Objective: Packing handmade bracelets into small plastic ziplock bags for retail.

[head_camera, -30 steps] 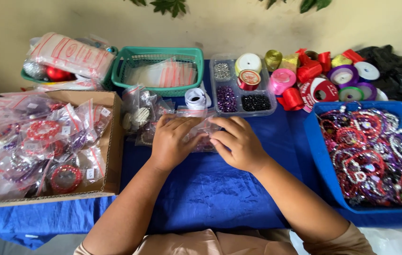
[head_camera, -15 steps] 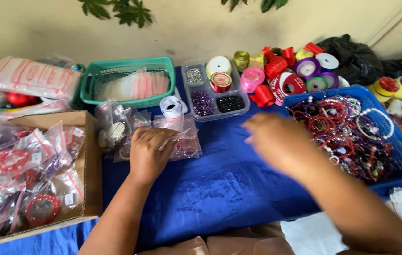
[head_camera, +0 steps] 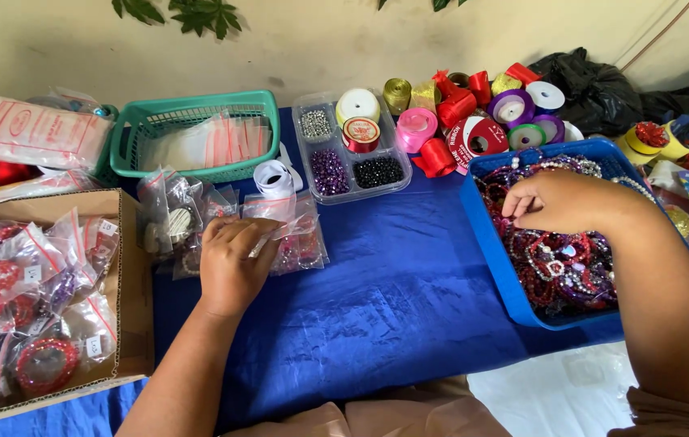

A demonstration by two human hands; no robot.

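The beaded bracelets (head_camera: 559, 263) lie tangled in the blue tray (head_camera: 490, 243) at the right of the counter (head_camera: 393, 307), and the right hand (head_camera: 563, 202) is curled over them, its fingers (head_camera: 520, 204) bent into the pile; whether one is already pinched cannot be told. A single bracelet is best lifted slowly, so that its neighbours are not dragged out; the small clear bags (head_camera: 296, 235) are pressed flat under the left hand (head_camera: 231, 263), its fingers closed loosely on the top one.
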